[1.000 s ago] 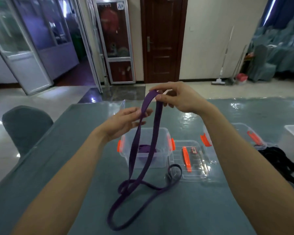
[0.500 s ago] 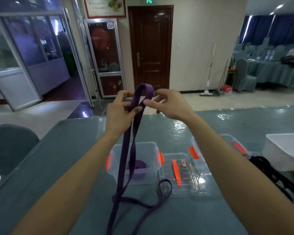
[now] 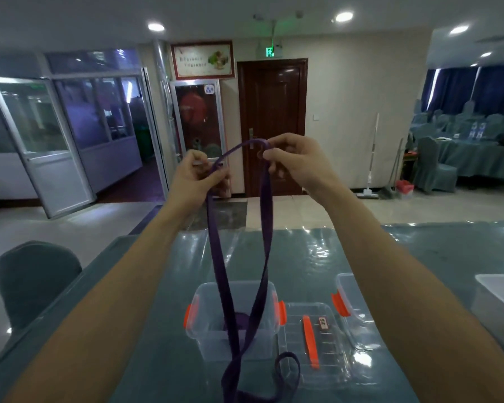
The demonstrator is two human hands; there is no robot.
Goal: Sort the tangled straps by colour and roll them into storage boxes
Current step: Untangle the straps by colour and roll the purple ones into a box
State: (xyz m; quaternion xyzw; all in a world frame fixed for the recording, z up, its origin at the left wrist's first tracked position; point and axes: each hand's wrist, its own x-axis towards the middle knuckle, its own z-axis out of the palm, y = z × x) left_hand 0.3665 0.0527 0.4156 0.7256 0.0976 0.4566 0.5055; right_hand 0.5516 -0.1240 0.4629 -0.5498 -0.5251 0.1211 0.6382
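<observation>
Overhead, both hands pinch the purple strap (image 3: 264, 216): left hand (image 3: 197, 177) at ten o'clock, right hand (image 3: 296, 161) at one.

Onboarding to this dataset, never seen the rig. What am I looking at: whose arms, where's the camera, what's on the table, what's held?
No robot: these are a person's bare arms, filmed by one wide-angle camera worn on the head, looking forward and down. The left hand and right hand both pinch a purple strap, raised as a loop; its strands hang down to the table. There stands an open clear box with orange latches, something purple inside. A clear lid lies right of it, a second clear box beyond.
</observation>
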